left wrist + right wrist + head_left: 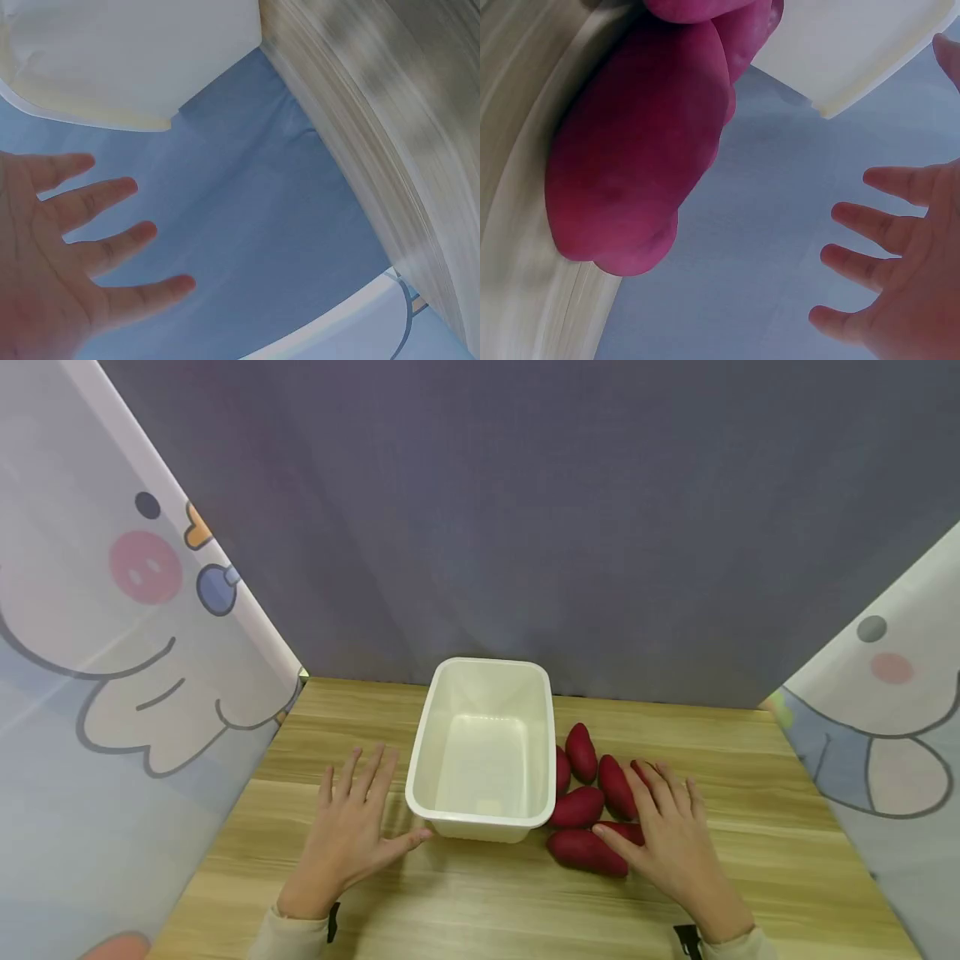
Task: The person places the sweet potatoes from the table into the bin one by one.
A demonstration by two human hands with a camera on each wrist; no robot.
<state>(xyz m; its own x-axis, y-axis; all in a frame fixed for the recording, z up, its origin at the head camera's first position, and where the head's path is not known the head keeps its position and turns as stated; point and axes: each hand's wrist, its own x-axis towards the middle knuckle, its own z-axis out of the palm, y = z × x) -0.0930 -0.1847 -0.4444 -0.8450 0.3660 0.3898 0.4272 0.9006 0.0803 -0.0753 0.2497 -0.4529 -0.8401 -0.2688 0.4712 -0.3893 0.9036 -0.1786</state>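
A cream-white plastic bin (480, 820) stands on the wooden table with nothing inside it. Beside its right wall lie several dark red sweet potatoes (588, 852), grouped close together. My left hand (348, 835) is spread out left of the bin, its thumb pointing toward the bin's near left corner. Over the right part of the pile my right hand (671, 843) hovers with spread fingers, hiding some of the sweet potatoes in the head view. In the right wrist view its fingers (870, 225) are apart from the sweet potatoes (641, 142), and the palm holds nothing.
The wooden table (480, 910) ends at a grey-blue cloth (525, 527) behind the bin. Cartoon-printed curtains (82, 635) hang along the left and right sides of the table.
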